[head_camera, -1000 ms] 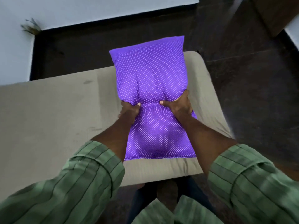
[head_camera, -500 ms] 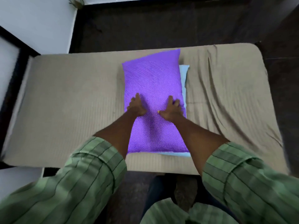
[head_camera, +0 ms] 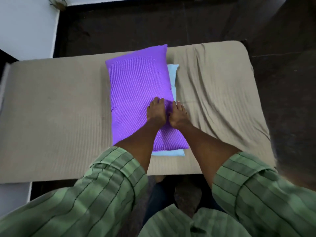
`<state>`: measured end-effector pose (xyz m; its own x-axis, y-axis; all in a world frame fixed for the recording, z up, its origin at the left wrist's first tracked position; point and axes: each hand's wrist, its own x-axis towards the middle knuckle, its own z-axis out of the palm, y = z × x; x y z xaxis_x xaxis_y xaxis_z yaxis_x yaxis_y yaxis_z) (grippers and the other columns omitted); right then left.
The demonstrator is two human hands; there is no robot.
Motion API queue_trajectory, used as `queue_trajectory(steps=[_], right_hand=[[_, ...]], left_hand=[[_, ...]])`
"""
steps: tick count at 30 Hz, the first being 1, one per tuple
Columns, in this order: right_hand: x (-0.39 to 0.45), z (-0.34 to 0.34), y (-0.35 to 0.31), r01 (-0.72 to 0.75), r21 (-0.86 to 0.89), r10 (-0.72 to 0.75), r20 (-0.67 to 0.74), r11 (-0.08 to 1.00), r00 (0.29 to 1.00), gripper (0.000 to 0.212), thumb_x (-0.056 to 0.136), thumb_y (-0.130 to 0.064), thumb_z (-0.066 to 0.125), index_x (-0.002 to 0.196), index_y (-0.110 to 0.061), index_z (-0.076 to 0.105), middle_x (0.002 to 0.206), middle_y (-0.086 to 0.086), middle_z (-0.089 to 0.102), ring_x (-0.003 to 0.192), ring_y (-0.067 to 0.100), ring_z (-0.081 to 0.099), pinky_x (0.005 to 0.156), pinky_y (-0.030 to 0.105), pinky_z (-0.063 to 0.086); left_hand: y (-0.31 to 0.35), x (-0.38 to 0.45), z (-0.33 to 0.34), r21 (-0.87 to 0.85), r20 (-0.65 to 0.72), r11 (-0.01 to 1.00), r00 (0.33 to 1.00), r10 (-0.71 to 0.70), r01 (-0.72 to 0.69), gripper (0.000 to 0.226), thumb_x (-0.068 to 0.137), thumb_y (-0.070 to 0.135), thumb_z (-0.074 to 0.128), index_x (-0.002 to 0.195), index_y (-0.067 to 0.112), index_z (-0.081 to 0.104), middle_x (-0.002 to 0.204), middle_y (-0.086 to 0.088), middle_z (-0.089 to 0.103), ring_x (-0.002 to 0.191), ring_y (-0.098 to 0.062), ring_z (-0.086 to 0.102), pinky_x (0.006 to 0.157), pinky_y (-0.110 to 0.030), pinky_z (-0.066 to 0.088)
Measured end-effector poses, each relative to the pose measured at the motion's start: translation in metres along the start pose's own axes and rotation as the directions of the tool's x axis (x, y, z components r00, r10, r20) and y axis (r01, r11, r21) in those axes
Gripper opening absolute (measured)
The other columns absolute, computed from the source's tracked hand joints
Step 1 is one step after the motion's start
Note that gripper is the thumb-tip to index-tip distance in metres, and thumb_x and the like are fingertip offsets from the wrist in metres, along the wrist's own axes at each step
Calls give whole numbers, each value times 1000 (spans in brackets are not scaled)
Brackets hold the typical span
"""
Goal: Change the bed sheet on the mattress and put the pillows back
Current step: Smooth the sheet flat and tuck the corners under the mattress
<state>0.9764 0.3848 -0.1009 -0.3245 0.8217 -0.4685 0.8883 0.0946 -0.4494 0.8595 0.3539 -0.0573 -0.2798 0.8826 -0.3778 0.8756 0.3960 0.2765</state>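
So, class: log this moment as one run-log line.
left hand | right hand | both pressing purple dotted fabric pillow | atop light blue pillow

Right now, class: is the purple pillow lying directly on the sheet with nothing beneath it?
No, a light blue pillow shows beneath the purple pillow along its right and near edges.

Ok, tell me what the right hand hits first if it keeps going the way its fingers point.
Probably the light blue pillow, under the purple pillow; the right hand is at that edge.
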Motion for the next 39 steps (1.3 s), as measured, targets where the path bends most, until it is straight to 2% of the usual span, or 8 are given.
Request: queue_trajectory(steps=[10, 16, 19, 23, 30, 33, 37, 39], right_hand=[[-52, -2, 188, -23, -65, 25, 43, 998, 999, 65, 105, -26, 45, 162, -11, 17, 170, 9, 14, 156, 29, 14, 122, 49, 24], [-61, 49, 286, 35, -132, -11, 182, 991, 983, 70, 103, -23, 43, 164, -15, 8, 172, 8, 4, 158, 29, 2, 126, 48, 15], [-68, 83, 319, 83, -111, -57, 220, 990, 974, 73, 103, -20, 43, 165, -16, 4, 173, 7, -4, 159, 26, -4, 128, 45, 9], [-81, 128, 342, 145, -78, -133, 150, 986, 980, 71, 106, -26, 41, 165, -18, 2, 172, 1, -11, 158, 19, -12, 129, 42, -1], [-98, 168, 405, 321, -199, -326, 9, 926, 945, 62, 110, -43, 18, 165, -21, 0, 173, -3, -5, 158, 13, -8, 129, 40, 3], [-103, 150, 442, 207, -266, -245, -116, 942, 963, 64, 110, -44, 22, 165, -20, 2, 173, -3, -1, 159, 15, -6, 129, 40, 2], [-113, 125, 486, -107, -249, 26, -310, 963, 950, 64, 110, -41, 27, 165, -19, 5, 173, 0, 3, 159, 20, 2, 128, 45, 8], [-112, 117, 493, -130, -225, 53, -321, 966, 946, 63, 110, -41, 28, 165, -17, 9, 173, 1, 5, 159, 20, 4, 128, 46, 9]], left_hand=[[130, -47, 132, -40, 166, 995, 982, 92, -86, 76, 85, 8, 68, 154, 15, 38, 161, -11, 35, 145, -31, 37, 116, -42, 35], [144, -65, 246, -35, 258, 996, 962, 85, -79, 76, 91, 13, 65, 158, 11, 31, 163, -12, 32, 152, -29, 26, 123, -43, 24], [140, -70, 301, -63, 307, 998, 951, 29, -10, 76, 89, 14, 65, 158, 17, 32, 162, -10, 34, 151, -29, 29, 120, -44, 32], [138, -84, 348, -148, 226, 985, 973, -48, 83, 52, 91, 22, 59, 143, 21, 50, 140, -9, 52, 126, -32, 53, 106, -44, 45], [163, -116, 398, -88, -3, 986, 990, -143, 142, 57, 83, 25, 57, 138, 17, 47, 145, -10, 44, 128, -31, 44, 104, -44, 43], [180, -120, 406, -8, -60, 991, 990, -131, 131, 58, 83, 29, 62, 137, 14, 46, 141, -12, 45, 126, -32, 46, 103, -43, 43], [205, -124, 408, 8, -3, 999, 999, -37, 37, 58, 80, 16, 64, 136, 13, 48, 140, -12, 43, 127, -33, 43, 104, -43, 42], [217, -125, 408, -31, 25, 999, 999, 41, -40, 54, 83, 14, 61, 135, 13, 51, 141, -11, 43, 128, -31, 43, 105, -42, 42]])
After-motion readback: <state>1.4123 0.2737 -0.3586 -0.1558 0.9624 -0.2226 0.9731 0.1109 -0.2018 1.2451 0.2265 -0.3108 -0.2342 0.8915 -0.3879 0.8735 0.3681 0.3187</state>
